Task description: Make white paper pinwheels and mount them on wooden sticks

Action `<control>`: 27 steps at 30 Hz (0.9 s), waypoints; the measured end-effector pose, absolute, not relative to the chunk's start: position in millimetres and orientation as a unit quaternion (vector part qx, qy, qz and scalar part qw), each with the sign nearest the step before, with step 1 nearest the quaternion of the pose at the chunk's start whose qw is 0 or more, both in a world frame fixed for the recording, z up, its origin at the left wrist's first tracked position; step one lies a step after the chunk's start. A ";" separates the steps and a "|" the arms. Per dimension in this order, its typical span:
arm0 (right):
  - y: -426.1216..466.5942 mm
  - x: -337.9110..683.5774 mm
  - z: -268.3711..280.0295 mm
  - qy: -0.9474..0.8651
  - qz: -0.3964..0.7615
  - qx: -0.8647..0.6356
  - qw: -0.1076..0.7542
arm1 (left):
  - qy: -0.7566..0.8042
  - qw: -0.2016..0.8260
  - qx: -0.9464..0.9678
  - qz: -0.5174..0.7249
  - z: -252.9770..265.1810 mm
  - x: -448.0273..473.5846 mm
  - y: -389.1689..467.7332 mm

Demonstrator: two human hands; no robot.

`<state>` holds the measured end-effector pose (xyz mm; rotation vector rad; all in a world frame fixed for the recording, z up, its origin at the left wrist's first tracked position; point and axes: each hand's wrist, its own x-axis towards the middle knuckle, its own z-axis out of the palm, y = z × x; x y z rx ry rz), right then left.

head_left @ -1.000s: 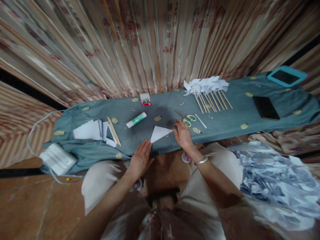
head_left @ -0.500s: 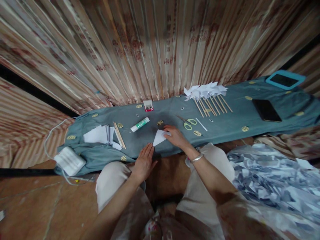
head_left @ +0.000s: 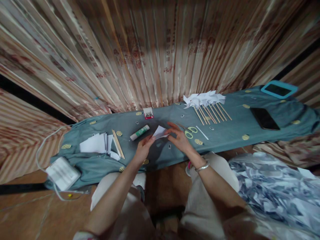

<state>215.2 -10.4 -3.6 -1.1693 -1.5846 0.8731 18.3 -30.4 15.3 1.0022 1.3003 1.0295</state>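
Note:
A folded piece of white paper point(head_left: 160, 131) is held up over the cloth between my two hands. My left hand point(head_left: 143, 147) pinches its lower left corner between thumb and fingers. At its right edge, the thumb and fingers of my right hand point(head_left: 179, 138) close on the paper. Just left of the paper lies a glue stick point(head_left: 140, 132). Green-handled scissors point(head_left: 190, 132) rest to the right of my right hand, with a thin white strip point(head_left: 202, 132) beside them.
Paper pinwheels on sticks point(head_left: 205, 100) lie at the back right. A small box of pins point(head_left: 148, 114), cut paper sheets point(head_left: 93, 144), wooden sticks point(head_left: 118, 144), a phone point(head_left: 265, 118), a blue-framed tablet point(head_left: 279, 89) and a white power strip point(head_left: 63, 174) are on the cloth. Paper scraps point(head_left: 275, 186) fill a bag at right.
The folded paper has been lifted off the cloth. My left hand, earlier flat beside its tip, now grips its corner. The view has tilted slightly.

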 end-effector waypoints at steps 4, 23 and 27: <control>-15.1 216.5 1.3 -0.641 0.369 -0.470 0.482 | 0.542 0.631 0.419 0.363 20.3 22.3 -22.4; -9.5 225.5 -2.1 -0.313 0.633 -0.472 0.528 | 0.561 0.559 0.460 0.400 6.3 41.4 -17.7; -10.4 222.7 -2.9 -0.297 0.647 -0.477 0.516 | 0.572 0.551 0.459 0.399 15.1 40.6 -17.1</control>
